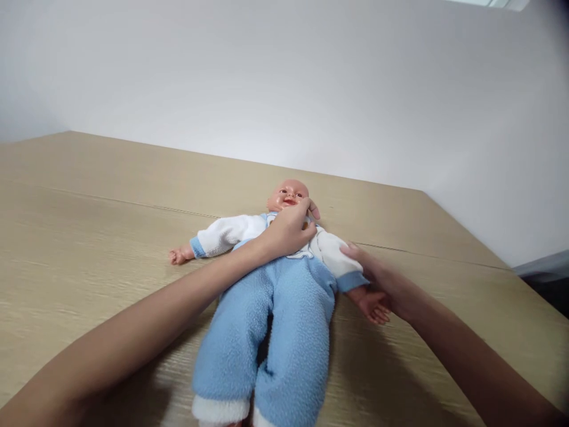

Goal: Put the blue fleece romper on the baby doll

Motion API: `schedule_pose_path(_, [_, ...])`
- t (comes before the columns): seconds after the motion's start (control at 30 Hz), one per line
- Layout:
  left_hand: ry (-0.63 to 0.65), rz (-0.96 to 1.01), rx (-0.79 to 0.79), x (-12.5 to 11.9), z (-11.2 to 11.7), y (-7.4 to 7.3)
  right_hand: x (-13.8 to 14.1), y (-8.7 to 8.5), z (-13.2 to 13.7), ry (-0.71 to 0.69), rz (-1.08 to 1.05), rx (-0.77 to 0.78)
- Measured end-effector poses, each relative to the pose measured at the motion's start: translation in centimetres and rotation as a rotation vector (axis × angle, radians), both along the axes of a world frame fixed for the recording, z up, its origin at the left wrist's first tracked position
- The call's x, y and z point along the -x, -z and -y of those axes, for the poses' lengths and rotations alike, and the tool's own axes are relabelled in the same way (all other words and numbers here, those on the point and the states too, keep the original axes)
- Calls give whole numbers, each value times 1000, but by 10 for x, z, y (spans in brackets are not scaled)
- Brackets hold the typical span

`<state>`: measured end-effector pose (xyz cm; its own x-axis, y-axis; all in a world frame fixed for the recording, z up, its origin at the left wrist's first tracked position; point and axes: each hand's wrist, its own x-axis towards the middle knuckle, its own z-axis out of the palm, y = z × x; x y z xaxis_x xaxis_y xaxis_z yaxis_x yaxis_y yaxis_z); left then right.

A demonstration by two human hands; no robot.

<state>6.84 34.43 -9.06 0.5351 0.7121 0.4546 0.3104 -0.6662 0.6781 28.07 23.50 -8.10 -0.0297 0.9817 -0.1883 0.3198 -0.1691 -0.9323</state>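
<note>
A baby doll [288, 196] lies on its back, its head toward the far side and its arms spread out. It wears a fleece outfit [291, 308] with blue trousers, white sleeves and blue cuffs. Across the doll's chest reaches my left hand [291, 230], its thumb and fingers curved on the clothing by the shoulder and collar, just below the chin. My right hand [377, 276] is at the doll's arm on the right, the thumb on the white sleeve [335, 255]. Its other fingers are mostly hidden behind the arm.
The doll lies on a wide light wood-grain table [111, 237] with a thin seam running across it. A plain pale wall [267, 89] rises behind. Something dark [549, 281] shows past the table's right edge.
</note>
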Motion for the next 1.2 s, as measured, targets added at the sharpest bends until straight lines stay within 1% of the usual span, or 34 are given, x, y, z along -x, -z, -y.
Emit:
schedule_pose_path(0.07, [-11, -23, -12, 1, 1, -2, -11, 0, 16, -6, 43, 138])
schedule_pose_path(0.1, [-19, -44, -24, 1, 2, -3, -18, 2, 21, 5, 87, 180])
schedule_pose_path(0.13, [-28, -72, -41, 2, 3, -4, -26, 6, 24, 27, 140, 177])
schedule_pose_path(0.2, [-48, -138, -86, 4, 4, -6, -45, 16, 24, 84, 226, 53])
schedule_pose_path(0.27, [-78, -199, -137, 5, 5, -7, -64, 27, 21, 113, 267, -78])
schedule_pose_path(0.3, [-100, -227, -164, 6, 6, -7, -72, 31, 20, 125, 275, -105])
schedule_pose_path(0.4, [-156, -300, -231, 7, 6, -7, -86, 38, 20, 155, 315, -97])
schedule_pose_path(0.53, [-170, -375, -248, 6, 7, -9, -91, 43, 22, 158, 520, -154])
schedule_pose_path(0.6, [-172, -396, -268, 7, 7, -10, -92, 45, 21, 150, 601, -210])
schedule_pose_path(0.67, [-197, -402, -320, 9, 9, -13, -94, 47, 21, 123, 686, -345])
schedule_pose_path(0.73, [-248, -379, -373, 14, 12, -16, -91, 45, 22, 99, 795, -568])
schedule_pose_path(0.8, [-285, -317, -380, 25, 20, -20, -81, 42, 27, 88, 869, -798])
schedule_pose_path(0.87, [-285, -210, -332, 40, 31, -20, -63, 37, 36, 76, 840, -941])
schedule_pose_path(0.9, [-280, -147, -297, 50, 37, -18, -51, 36, 40, 57, 773, -961])
schedule_pose_path(0.93, [-275, -87, -254, 60, 44, -14, -38, 36, 45, 27, 674, -940])
schedule_pose_path(0.97, [-278, -37, -203, 71, 50, -9, -25, 36, 48, -13, 553, -873])
schedule_pose_path(1.0, [-285, 5, -141, 83, 56, -3, -13, 36, 51, -48, 416, -758])
schedule_pose_path(1.07, [-281, 56, 42, 107, 66, 11, 9, 37, 52, -107, 181, -480])
schedule_pose_path(1.1, [-279, 65, 110, 117, 69, 17, 17, 38, 50, -131, 105, -361])
schedule_pose_path(1.13, [-266, 52, 165, 126, 71, 23, 23, 37, 47, -152, 64, -277])
schedule_pose_path(1.2, [-237, 3, 214, 140, 72, 31, 28, 35, 39, -182, 56, -203])
